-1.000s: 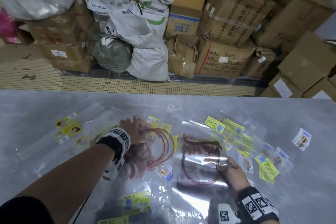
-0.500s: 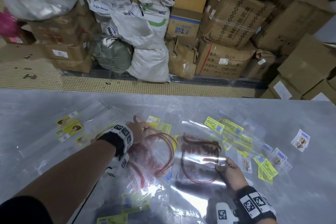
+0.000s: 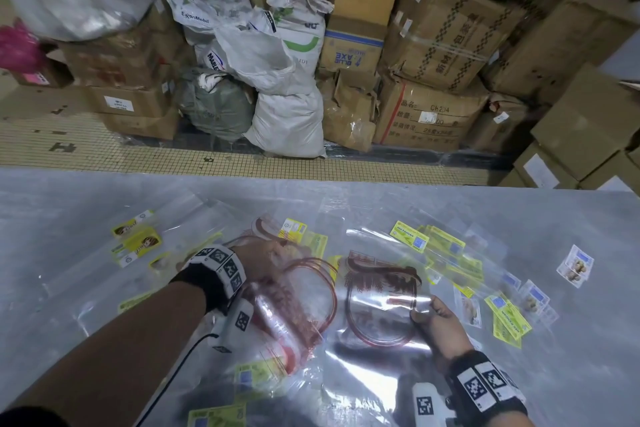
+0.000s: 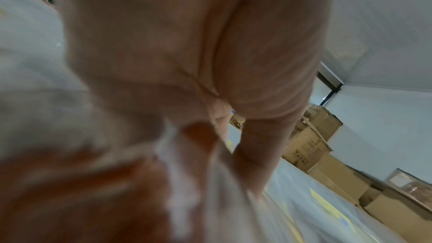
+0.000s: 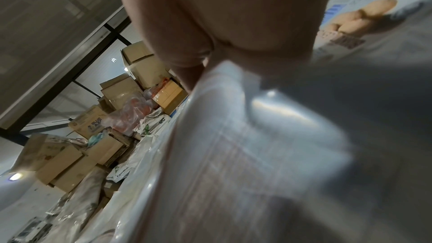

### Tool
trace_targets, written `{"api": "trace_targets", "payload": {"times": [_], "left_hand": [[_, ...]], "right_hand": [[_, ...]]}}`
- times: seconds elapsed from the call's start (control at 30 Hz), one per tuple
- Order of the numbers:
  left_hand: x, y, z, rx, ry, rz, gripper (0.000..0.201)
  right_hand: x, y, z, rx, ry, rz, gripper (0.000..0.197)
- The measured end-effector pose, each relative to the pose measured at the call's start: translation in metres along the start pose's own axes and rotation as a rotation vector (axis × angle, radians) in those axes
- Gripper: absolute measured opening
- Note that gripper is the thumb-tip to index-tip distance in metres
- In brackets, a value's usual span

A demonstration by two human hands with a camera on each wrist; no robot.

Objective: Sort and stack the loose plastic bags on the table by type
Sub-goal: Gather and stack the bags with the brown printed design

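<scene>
Nearest the camera, the right hand (image 3: 441,324) pinches the right edge of a clear bag with a dark red oval print (image 3: 381,302), thumb on top and fingers curled beneath; the right wrist view shows the film creased under the thumb. The bag lies mostly flat on the surface (image 3: 69,288), its near part glaring with reflected light. Just left, the left hand (image 3: 263,262) grips a bunch of red-printed bags (image 3: 301,302), fingers closed around the upper edge; this bunch is partly raised and blurred.

Around both lie yellow-labelled bags (image 3: 446,250), and further right white-labelled bags (image 3: 575,265), all loose and overlapping. Beyond the surface are a tiled floor (image 3: 104,152), white sacks (image 3: 277,80) and cardboard boxes (image 3: 433,45).

The likely risk is the slick film: the 2 red groups may slide out of line when joined, or a clinging yellow-labelled bag underneath may ride along unseen and end up in the wrong stack. The glare also makes edges hard to judge.
</scene>
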State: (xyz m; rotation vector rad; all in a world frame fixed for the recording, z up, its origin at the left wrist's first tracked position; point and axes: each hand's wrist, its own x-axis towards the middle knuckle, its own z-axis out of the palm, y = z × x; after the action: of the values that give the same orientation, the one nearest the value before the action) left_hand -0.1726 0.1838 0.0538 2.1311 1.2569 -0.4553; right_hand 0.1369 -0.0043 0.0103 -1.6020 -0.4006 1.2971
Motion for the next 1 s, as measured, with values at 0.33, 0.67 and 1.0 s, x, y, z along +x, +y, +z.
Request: {"api": "trace_targets", "payload": {"times": [0.33, 0.67, 1.0], "left_hand": [[-0.034, -0.029, 0.017, -0.377, 0.185, -0.033, 0.032], [-0.090, -0.010, -0.039, -1.137, 0.605, 0.059, 0.017], [-0.036, 0.087, 0.059, -1.081, 0.362, -0.042, 0.026]], "right_hand": [[0.000, -0.008, 0.008, -0.030, -0.032, -0.006, 0.030], [0.011, -0.016, 0.022, -0.074, -0.089, 0.010, 0.029], [0.020, -0.022, 0.019, -0.253, -0.126, 0.027, 0.025]]}}
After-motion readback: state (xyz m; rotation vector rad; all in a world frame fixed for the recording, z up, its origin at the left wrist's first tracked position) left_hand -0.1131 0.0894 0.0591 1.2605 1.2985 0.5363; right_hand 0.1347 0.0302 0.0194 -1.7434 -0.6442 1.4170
